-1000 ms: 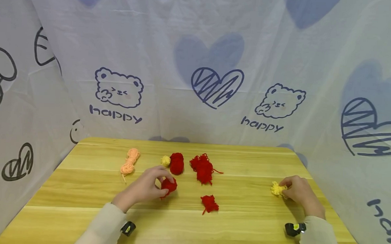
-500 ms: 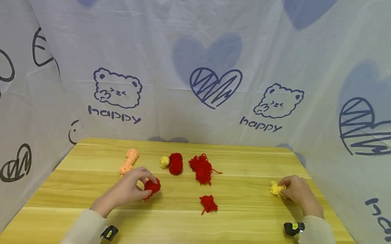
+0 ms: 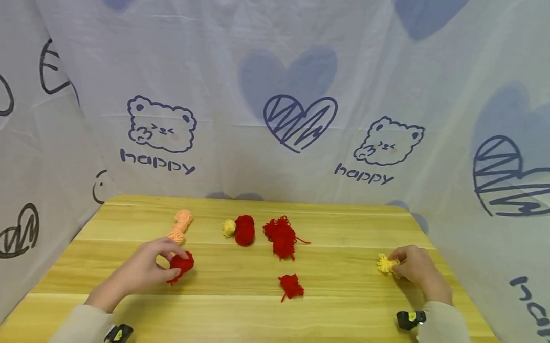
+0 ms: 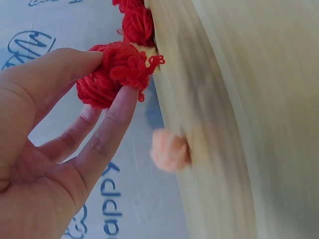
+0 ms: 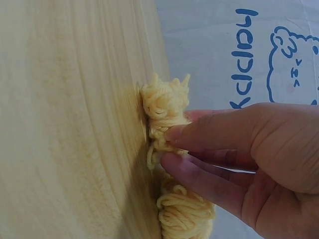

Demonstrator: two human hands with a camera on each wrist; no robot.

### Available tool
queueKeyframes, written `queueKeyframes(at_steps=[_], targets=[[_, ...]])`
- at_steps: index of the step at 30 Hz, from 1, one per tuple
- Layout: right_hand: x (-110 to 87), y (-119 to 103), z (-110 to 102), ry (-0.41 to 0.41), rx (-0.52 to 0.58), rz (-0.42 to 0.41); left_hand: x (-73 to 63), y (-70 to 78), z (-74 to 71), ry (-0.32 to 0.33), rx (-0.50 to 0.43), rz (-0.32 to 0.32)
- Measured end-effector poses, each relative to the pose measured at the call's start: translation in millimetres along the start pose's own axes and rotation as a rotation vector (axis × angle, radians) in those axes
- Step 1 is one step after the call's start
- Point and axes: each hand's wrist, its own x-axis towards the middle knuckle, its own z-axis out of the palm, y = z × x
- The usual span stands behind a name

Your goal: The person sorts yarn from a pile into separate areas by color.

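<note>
Between the thumb and fingers of my left hand [image 3: 148, 266] is a small red yarn bundle [image 3: 183, 263]; in the left wrist view this red yarn [image 4: 117, 74] shows loose loops at one end. Just beyond that hand lies a peach skein of yarn [image 3: 180, 223]. At the right of the table, my right hand [image 3: 413, 269] pinches a yellow yarn bundle [image 3: 385, 264] at the tabletop. The right wrist view shows thumb and finger at the narrow middle of the yellow yarn [image 5: 164, 99], with more yellow loops below the fingers.
Along the back of the wooden table [image 3: 342, 317] lie a small yellow yarn ball [image 3: 228, 228], a dark red skein [image 3: 245, 230] touching it, and a loopy red yarn bundle [image 3: 282, 238]. A smaller red piece [image 3: 291, 286] sits nearer the middle. A printed curtain [image 3: 223, 87] surrounds the table.
My left hand has carried the red yarn bundle leftward, from near the dark red skein to in front of the peach one. My right hand keeps its pinch on the yellow yarn, nearly still.
</note>
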Motion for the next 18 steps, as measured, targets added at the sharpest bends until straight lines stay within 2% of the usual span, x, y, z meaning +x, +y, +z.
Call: queueKeyframes(at_steps=[7, 18], targets=[[0.7, -0.2, 2.2, 0.0, 0.015, 0.021, -18.5, -16.3, -14.6, 0.016, 0.045, -0.039], [-0.4, -0.4, 0.9, 0.004, 0.024, 0.022, -39.0, -37.2, -32.4, 0.099, 0.162, -0.054]])
